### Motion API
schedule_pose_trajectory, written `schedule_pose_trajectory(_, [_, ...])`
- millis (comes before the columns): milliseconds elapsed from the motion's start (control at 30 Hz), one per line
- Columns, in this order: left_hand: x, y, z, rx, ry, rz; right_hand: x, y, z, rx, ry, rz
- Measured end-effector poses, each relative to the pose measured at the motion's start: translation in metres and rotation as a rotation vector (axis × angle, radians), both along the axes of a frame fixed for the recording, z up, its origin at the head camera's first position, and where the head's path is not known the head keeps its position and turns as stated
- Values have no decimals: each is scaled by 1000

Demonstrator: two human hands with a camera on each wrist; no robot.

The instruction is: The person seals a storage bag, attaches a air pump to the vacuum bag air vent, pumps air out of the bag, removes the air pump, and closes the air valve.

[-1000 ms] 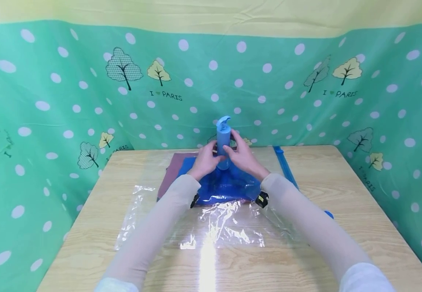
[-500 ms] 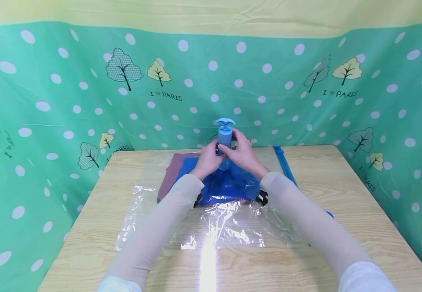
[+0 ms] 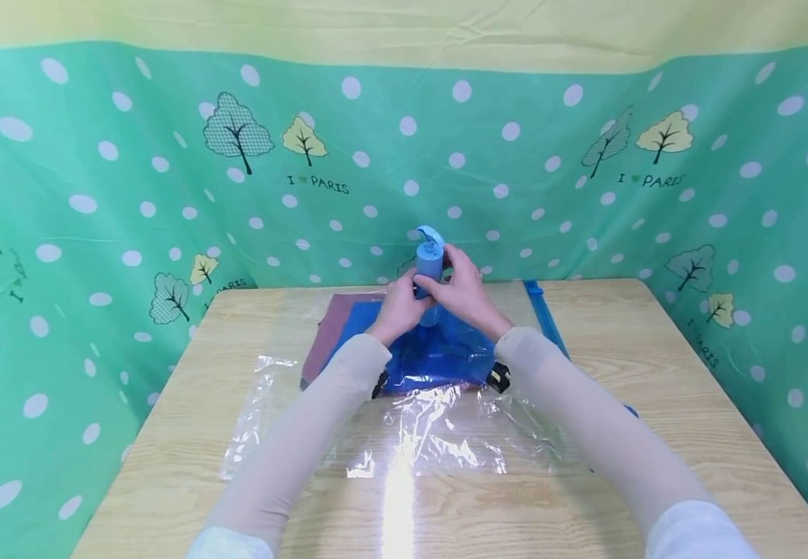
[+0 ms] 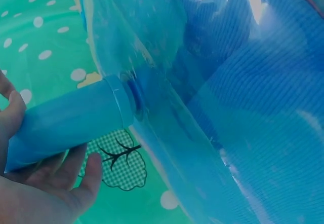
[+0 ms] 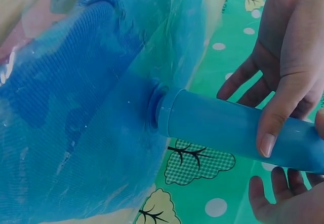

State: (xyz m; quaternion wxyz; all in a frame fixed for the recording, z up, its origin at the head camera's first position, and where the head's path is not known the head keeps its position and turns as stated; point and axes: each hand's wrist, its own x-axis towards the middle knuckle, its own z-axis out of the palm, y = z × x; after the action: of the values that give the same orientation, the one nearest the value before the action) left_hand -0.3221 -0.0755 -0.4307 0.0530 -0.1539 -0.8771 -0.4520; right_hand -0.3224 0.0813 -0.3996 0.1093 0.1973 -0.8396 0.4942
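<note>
A blue hand pump (image 3: 429, 262) with a curved T-shaped handle (image 3: 432, 235) stands upright on a clear vacuum storage bag (image 3: 445, 435). My left hand (image 3: 398, 305) and right hand (image 3: 466, 295) both grip its barrel from either side. In the right wrist view, my right thumb (image 5: 271, 133) lies across the barrel, and left-hand fingers (image 5: 286, 193) show below it. The pump's lower end meets the bag's round blue valve (image 4: 134, 92). Inside the bag lie a ribbed blue cloth (image 3: 438, 365) and a mauve cloth (image 3: 327, 334).
The bag's blue zip strip (image 3: 549, 322) runs along its right side. A small blue thing (image 3: 630, 410) shows beside my right forearm on the wooden table (image 3: 662, 341). A green dotted curtain (image 3: 404, 155) hangs close behind the table's far edge.
The pump's handle has turned, from slanting one way, through broadside, to slanting the other. Both hands have shifted slightly and still hold the barrel; the bag has stayed in place.
</note>
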Motion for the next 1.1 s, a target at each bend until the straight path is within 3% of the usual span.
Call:
schedule_pose_trajectory(233, [0, -2, -4, 2, -15, 7, 2, 0, -1, -89, -31, 57])
schedule_pose_trajectory(500, [0, 0, -6, -11, 30, 4, 1, -2, 1, -9, -15, -4])
schedule_pose_trajectory(767, [-1, -1, -4, 3, 15, 7, 2, -2, 5, -63, -47, 69])
schedule_pose_trajectory(1100, [0, 2, -2, -6, 19, 5, 0, -4, 3, -5, -30, -15])
